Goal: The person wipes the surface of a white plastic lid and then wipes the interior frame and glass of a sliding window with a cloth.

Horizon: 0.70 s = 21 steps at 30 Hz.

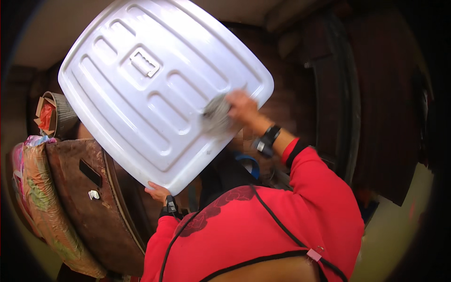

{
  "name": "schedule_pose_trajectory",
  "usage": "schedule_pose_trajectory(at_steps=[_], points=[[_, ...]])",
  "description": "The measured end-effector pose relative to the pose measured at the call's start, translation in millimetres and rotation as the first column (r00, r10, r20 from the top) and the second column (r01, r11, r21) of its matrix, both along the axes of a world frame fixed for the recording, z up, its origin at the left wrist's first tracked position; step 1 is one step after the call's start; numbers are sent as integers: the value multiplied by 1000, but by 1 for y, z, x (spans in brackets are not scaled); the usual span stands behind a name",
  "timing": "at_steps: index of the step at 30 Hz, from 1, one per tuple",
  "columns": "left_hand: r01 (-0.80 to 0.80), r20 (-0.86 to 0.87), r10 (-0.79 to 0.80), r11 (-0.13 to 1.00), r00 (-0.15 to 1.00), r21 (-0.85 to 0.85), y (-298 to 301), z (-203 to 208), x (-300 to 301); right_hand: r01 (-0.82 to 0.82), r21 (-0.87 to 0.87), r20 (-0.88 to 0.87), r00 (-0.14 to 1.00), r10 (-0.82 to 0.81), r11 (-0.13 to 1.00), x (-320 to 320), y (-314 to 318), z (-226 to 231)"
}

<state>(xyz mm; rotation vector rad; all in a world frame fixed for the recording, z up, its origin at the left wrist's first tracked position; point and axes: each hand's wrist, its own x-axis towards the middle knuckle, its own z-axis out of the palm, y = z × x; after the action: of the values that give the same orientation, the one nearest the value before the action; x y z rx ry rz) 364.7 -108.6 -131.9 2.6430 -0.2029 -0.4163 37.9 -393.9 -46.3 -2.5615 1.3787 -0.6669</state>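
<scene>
A large white plastic lid [122, 108] with raised ribs and a small handle [144, 63] is held up, tilted, in front of me. My left hand [159, 191] grips its near lower corner, the thumb showing at the edge and the other fingers partly hidden. Over the lid's right side, my right hand [243, 109] is closed on a grey cloth [217, 115] pressed against the surface. The cloth and that hand are smeared by motion. Black bands with small devices circle both my wrists.
A brown upholstered seat [70, 164] stands at the left, bearing a dark phone [90, 173] and a small white object [93, 194]. Beside it lies a rolled floral cloth [44, 202]. Behind is a bin [63, 110] with cardboard and red plastic. Dark furniture [333, 94] rises at the right.
</scene>
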Motion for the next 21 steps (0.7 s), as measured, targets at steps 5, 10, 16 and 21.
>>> schedule_pose_trajectory(at_steps=[5, 10, 16, 21], points=[[128, -19, -128, 992, 992, -7, 15, -13, 11, 259, 61, -383, 898, -217, 964, -69, -132, -16], [7, -226, -42, 988, 973, -151, 27, -29, 28, 507, 15, -484, 758, -438, 862, -77, -47, -67], [-279, -580, 78, 923, 811, -265, 27, -25, 32, 303, 392, -422, 898, -123, 869, 28, 79, -46], [-383, -701, 123, 896, 703, -227, 22, -11, 20, 54, 448, -270, 960, 78, 892, 85, 121, -57]])
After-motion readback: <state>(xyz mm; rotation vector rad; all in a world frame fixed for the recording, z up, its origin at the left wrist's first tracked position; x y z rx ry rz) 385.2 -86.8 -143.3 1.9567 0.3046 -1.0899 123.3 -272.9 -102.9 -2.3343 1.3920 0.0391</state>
